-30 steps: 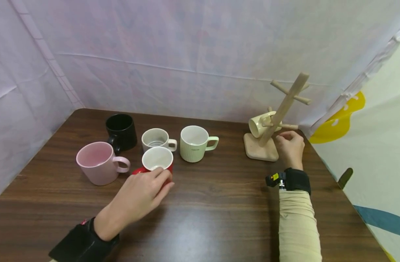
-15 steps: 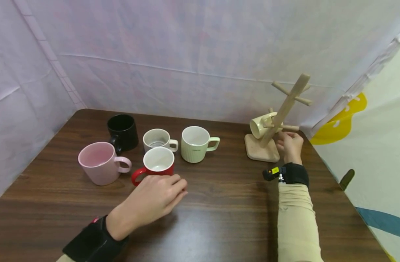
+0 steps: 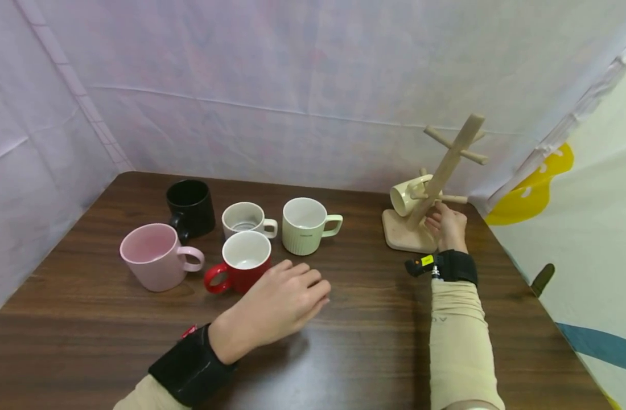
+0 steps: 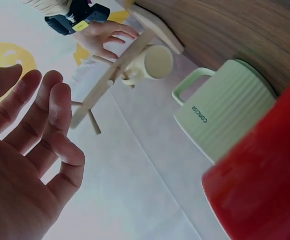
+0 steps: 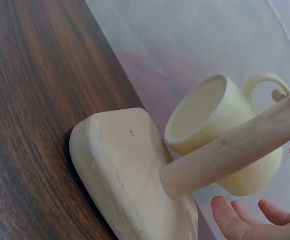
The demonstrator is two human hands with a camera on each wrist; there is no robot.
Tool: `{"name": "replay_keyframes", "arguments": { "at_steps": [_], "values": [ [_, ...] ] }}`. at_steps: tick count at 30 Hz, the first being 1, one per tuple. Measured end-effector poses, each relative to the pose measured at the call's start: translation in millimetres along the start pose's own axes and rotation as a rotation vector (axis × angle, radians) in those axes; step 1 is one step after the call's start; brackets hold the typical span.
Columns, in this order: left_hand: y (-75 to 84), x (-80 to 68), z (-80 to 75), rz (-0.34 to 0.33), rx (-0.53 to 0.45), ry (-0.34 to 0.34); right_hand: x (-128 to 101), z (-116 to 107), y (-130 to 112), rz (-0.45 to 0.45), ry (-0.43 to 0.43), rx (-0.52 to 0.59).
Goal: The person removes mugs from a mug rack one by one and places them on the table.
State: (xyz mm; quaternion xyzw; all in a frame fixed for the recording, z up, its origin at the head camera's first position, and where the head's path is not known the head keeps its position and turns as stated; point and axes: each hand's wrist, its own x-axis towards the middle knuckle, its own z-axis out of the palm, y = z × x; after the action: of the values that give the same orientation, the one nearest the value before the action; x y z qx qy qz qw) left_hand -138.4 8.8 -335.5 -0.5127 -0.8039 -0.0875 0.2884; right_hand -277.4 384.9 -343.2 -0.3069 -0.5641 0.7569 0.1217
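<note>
My left hand point(image 3: 287, 296) hovers open over the dark wooden table point(image 3: 354, 341), just right of a red mug point(image 3: 243, 265), holding nothing. Its relaxed fingers point(image 4: 30, 140) fill the left wrist view, with the red mug point(image 4: 264, 190) and a pale green ribbed mug point(image 4: 224, 112) beyond. My right hand point(image 3: 446, 225) is at the foot of a wooden mug tree point(image 3: 448, 162), fingers loose point(image 5: 254, 220) beside the post. A cream mug point(image 3: 406, 195) hangs on a lower peg by its handle, above the tree's base point(image 5: 130, 170).
A pink mug point(image 3: 151, 256), a black mug point(image 3: 190, 208), a small white mug point(image 3: 245, 219) and the green ribbed mug point(image 3: 304, 225) stand in a cluster at back left. A pale fabric wall closes the back and left. The table's right edge lies just past the tree.
My left hand has come off the red mug and slid right over the table. My right hand has moved in closer to the tree's post.
</note>
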Motion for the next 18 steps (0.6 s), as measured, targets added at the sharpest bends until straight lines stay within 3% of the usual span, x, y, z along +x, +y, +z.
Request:
{"name": "replay_keyframes", "arguments": {
  "at_steps": [9,18],
  "values": [
    [4.7,4.1,5.0,0.031,0.000,-0.010,3,0,1,0.020,-0.030,-0.005],
    [10.4,6.2,8.5,0.071,0.012,-0.032,10,9,1,0.059,-0.047,0.075]
  ]
}}
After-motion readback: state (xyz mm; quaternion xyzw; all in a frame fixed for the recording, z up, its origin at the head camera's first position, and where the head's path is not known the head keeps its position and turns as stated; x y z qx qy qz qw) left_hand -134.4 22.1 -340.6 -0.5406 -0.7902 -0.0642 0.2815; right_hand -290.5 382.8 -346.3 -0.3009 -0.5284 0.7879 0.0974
